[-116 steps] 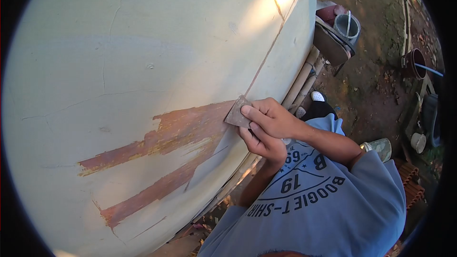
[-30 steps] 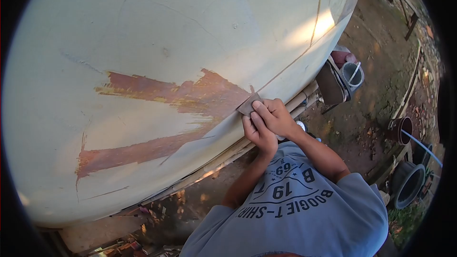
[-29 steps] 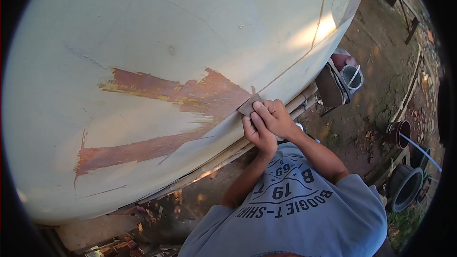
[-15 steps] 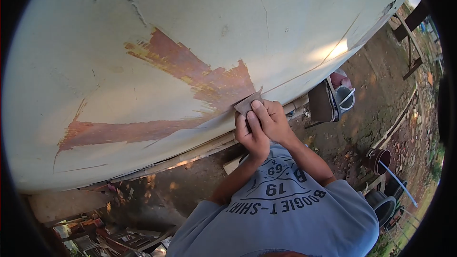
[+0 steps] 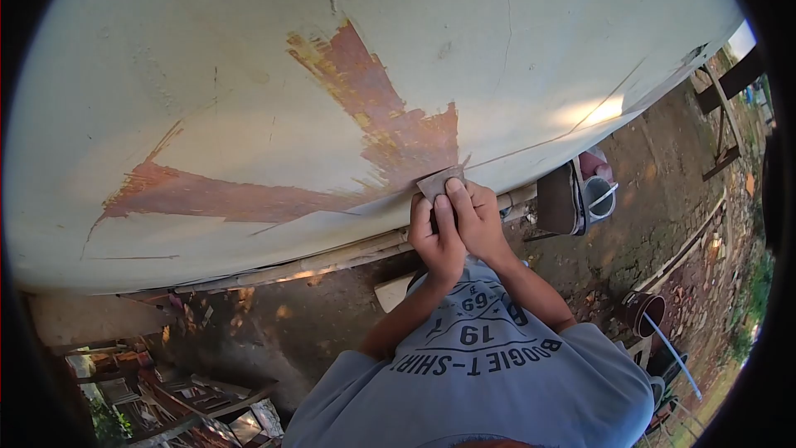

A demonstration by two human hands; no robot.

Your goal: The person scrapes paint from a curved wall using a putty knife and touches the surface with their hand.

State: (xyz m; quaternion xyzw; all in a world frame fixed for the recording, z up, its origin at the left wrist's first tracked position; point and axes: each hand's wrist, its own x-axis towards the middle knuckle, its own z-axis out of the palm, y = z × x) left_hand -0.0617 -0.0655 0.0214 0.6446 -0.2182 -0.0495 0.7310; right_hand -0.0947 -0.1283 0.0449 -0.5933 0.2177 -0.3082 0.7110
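Note:
My left hand [image 5: 437, 242] and my right hand [image 5: 481, 220] are side by side, both closed on one small scraper blade [image 5: 439, 182], a thin grey-brown rectangular plate. Thumbs press on its near face, while the other fingers are partly hidden behind. The blade's upper edge meets a large curved, cream-painted surface [image 5: 274, 116], perhaps a hull. Just above the blade lies a bare reddish-brown patch [image 5: 414, 141] with ragged yellow edges. Its arms run up and to the left, where the paint is gone.
Long planks or poles [image 5: 332, 259] run beneath the curved surface. To the right hangs or stands a dark box-like holder [image 5: 560, 199] beside a grey bucket [image 5: 600, 194]. A brown bucket [image 5: 643, 313] with a blue stick is farther right. Scrap wood [image 5: 191, 402] lies at lower left.
The view has turned slightly, so the patches appear rotated and shifted. Both hands keep the scraper blade at nearly the same spot by the patch's lower right end.

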